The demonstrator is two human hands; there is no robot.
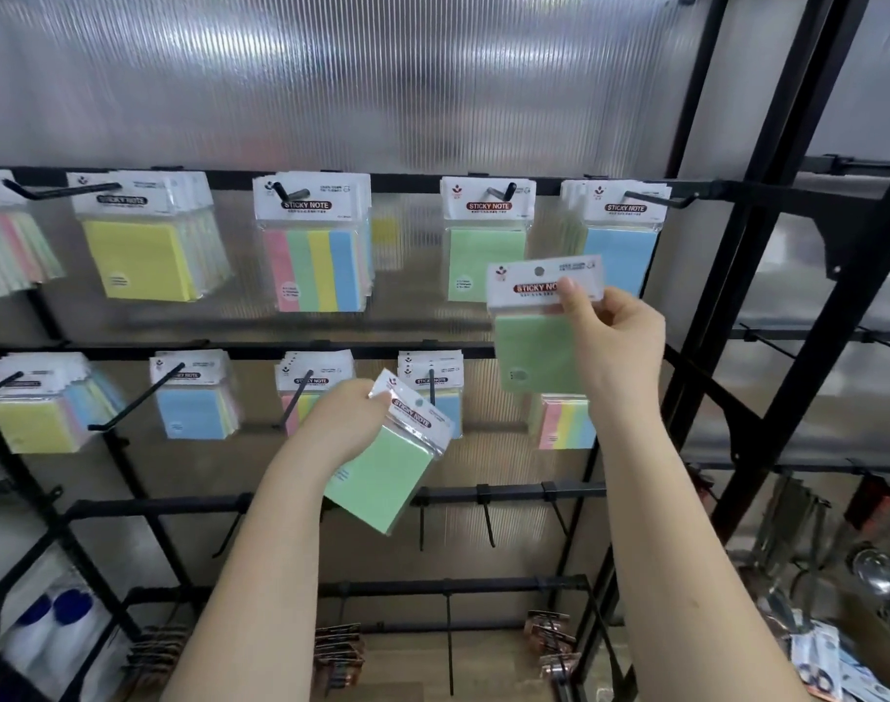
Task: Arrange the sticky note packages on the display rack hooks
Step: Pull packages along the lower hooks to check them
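fingers [567,288] of two hands pinch two green packages [539,354].

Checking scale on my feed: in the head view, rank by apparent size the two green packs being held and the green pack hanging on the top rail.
1. Green pack in the right hand and green pack in the left hand: alike, not ranked.
2. Hanging green pack: smallest-looking, but farther from the camera, so probably the same size.

Right hand [616,342] pinches the header of a green sticky note package [539,326] at 3 o'clock, just below a hook [503,191] holding green packs. Left hand [346,423] grips a second, tilted green package [382,473] at centre.
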